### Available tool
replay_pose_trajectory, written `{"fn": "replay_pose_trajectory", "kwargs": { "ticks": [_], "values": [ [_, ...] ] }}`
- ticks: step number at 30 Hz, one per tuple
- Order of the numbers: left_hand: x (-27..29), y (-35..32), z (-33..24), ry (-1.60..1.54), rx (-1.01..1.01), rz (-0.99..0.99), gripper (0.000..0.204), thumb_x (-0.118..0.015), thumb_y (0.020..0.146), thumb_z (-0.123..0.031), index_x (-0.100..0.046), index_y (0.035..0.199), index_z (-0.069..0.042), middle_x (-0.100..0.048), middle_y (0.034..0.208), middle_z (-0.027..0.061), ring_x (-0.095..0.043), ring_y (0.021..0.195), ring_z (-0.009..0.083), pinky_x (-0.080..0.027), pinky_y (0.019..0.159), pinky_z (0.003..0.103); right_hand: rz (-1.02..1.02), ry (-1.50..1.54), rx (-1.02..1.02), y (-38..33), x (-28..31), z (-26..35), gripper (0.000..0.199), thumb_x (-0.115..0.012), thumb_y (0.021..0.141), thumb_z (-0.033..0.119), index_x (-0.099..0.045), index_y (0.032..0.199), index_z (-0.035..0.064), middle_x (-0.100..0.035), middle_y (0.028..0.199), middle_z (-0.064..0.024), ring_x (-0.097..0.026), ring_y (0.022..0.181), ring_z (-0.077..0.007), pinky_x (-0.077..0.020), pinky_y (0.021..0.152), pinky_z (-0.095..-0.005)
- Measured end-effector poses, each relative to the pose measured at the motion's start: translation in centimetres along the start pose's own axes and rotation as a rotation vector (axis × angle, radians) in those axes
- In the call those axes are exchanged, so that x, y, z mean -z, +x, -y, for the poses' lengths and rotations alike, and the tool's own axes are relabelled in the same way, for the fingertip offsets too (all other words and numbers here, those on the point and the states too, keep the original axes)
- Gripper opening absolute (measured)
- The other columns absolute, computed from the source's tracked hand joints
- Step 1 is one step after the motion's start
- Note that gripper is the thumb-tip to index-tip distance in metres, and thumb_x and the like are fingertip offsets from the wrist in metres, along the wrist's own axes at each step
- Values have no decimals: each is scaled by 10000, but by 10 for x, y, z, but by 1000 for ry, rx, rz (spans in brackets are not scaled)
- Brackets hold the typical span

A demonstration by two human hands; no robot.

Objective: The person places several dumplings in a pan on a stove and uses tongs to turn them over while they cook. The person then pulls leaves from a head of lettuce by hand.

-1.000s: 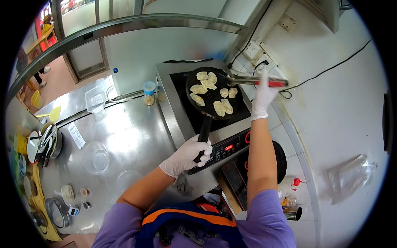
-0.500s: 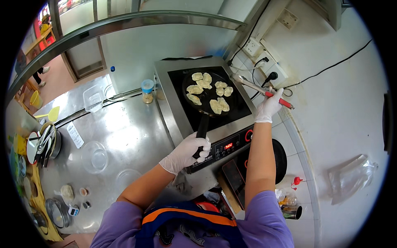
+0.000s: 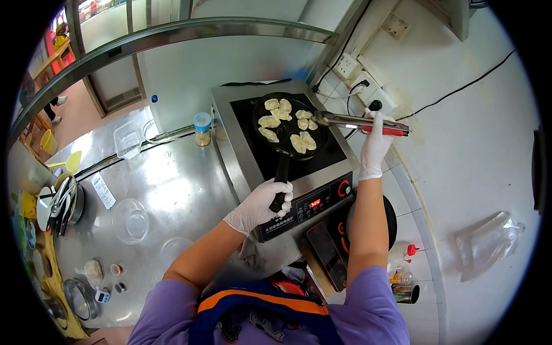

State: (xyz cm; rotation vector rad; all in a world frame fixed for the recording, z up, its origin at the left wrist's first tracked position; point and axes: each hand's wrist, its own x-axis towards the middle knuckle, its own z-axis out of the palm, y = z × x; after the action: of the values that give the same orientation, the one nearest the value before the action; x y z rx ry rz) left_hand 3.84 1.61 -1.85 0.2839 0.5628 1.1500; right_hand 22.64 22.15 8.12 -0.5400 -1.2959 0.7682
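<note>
My left hand point(image 3: 263, 204), in a white glove, is wrapped round the black handle of a frying pan point(image 3: 284, 135). The pan rests on an induction cooker point(image 3: 227, 141) with a lit red display. Several pale dumplings point(image 3: 269, 121) lie in it, some clustered together. Gloved too, my right hand point(image 3: 375, 144) grips metal tongs point(image 3: 345, 120) by their red handle, to the right of the pan. The tongs' tips reach over the pan's right rim, close beside a small dumpling cluster point(image 3: 305, 119); whether they touch it I cannot tell.
A jar with a blue lid point(image 3: 202, 129) stands left of the cooker. On the steel counter point(image 3: 172, 172) are a clear round container point(image 3: 130, 221), a clear tray point(image 3: 127, 140) and a bowl of utensils point(image 3: 69, 195). Sockets and black cables point(image 3: 460, 86) line the right wall.
My right hand has turned the tongs from a slant to nearly level, and their tips have moved down and left over the pan's edge. My left hand stays on the handle.
</note>
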Motion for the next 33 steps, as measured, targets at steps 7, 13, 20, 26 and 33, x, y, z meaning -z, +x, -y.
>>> {"fn": "replay_pose_trajectory", "kwargs": {
  "ticks": [7,13,20,26,33],
  "values": [
    [-10,7,8,7,21,-3,143,-542,845,-66,-460,962,-64,-498,700,45,-479,531,138,-370,418,267,134,47,34,-25,-22,2,201,-651,882,47,-467,962,67,-600,970,-57,-619,978,-185,-479,899,-332],
    [1,11,13,51,6,-4,121,-533,893,-123,-474,977,-58,-532,771,64,-554,601,180,-435,482,296,-36,29,76,-24,-13,28,145,-621,904,59,-484,950,48,-616,980,-103,-637,996,-222,-483,918,-354],
    [42,-81,35,209,-254,-146,340,-465,989,-227,-444,1270,-36,-575,1076,89,-616,949,190,-525,749,297,-149,45,117,-39,6,59,114,-591,932,121,-525,924,29,-651,900,-124,-643,877,-198,-504,855,-353],
    [104,-258,74,623,-342,-599,280,-501,981,-234,-627,827,-38,-614,731,27,-542,645,100,-414,587,226,-78,7,38,-47,-1,58,83,-586,921,108,-566,886,35,-660,886,-97,-638,845,-158,-498,820,-302],
    [229,-358,255,897,-303,-1091,477,-536,968,-324,-532,607,-13,-426,500,26,-404,490,104,-343,455,351,38,173,-17,-52,-71,1,134,-625,914,119,-505,912,61,-635,883,-86,-639,884,-184,-482,854,-333]
  ]
}}
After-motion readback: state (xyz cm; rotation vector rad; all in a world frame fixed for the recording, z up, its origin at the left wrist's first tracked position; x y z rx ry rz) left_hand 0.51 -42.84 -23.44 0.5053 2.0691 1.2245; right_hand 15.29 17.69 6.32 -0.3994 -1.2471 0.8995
